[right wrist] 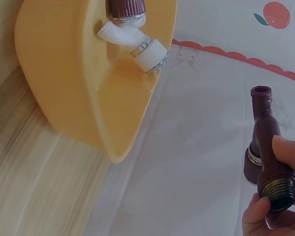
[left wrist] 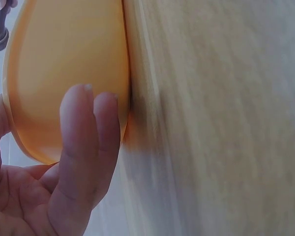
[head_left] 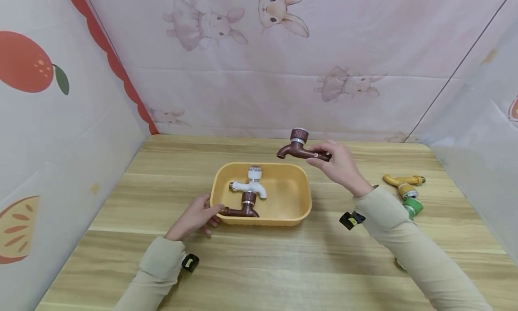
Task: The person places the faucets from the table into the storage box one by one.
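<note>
My right hand [head_left: 339, 164] holds a dark brown faucet [head_left: 298, 150] by its threaded inlet end, above and right of a yellow plastic basin [head_left: 289, 221]. The faucet's knob points up and its spout points left; the right wrist view shows the threaded end [right wrist: 278, 189] between thumb and fingers. My left hand [head_left: 196, 217] grips the basin's left front corner, thumb over the rim and fingers outside. Inside the basin lie a white faucet [head_left: 253, 186] and a second brown faucet [head_left: 245, 210], the latter partly hidden by the front wall and left thumb.
On the right of the wooden table [head_left: 259, 266] lie a yellow faucet [head_left: 404, 180] and a green faucet [head_left: 413, 206], the green one partly hidden by the right sleeve. Another small object peeks out beneath that sleeve. Printed cloth walls [head_left: 251, 99] stand behind and on both sides.
</note>
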Demonstrator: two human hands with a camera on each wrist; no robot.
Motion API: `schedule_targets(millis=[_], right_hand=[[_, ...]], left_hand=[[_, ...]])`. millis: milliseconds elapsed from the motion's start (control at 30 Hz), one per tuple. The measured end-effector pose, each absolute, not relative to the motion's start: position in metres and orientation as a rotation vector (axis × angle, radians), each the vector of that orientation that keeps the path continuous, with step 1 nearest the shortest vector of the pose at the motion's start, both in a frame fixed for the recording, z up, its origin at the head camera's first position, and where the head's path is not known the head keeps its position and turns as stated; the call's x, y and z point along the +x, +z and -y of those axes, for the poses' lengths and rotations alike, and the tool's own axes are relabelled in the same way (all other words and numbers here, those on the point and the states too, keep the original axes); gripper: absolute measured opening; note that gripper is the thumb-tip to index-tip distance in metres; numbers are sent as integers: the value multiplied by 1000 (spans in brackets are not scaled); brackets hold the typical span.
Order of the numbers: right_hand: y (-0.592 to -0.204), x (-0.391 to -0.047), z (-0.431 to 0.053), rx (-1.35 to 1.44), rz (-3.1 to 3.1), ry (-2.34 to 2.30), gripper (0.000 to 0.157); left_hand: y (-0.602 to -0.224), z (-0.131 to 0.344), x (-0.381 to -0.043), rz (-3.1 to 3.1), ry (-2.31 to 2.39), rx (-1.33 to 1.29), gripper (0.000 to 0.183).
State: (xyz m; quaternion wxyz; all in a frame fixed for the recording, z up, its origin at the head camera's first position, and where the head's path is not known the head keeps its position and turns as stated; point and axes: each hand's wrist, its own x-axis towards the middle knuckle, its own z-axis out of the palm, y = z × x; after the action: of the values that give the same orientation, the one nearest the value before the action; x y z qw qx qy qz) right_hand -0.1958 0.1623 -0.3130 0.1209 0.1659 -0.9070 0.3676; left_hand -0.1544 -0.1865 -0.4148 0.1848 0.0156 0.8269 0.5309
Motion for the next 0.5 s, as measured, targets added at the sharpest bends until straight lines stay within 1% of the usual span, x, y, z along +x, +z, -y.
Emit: schedule_targets(millis=[267, 500], right_hand=[[-309, -200, -152, 542, 2675, 1115, 25], [-314, -209, -144, 588, 2709, 1191, 26]], left_hand=[[-416, 186, -155, -2331, 1500, 52, 49], [-415, 187, -155, -2326, 1491, 52, 50]])
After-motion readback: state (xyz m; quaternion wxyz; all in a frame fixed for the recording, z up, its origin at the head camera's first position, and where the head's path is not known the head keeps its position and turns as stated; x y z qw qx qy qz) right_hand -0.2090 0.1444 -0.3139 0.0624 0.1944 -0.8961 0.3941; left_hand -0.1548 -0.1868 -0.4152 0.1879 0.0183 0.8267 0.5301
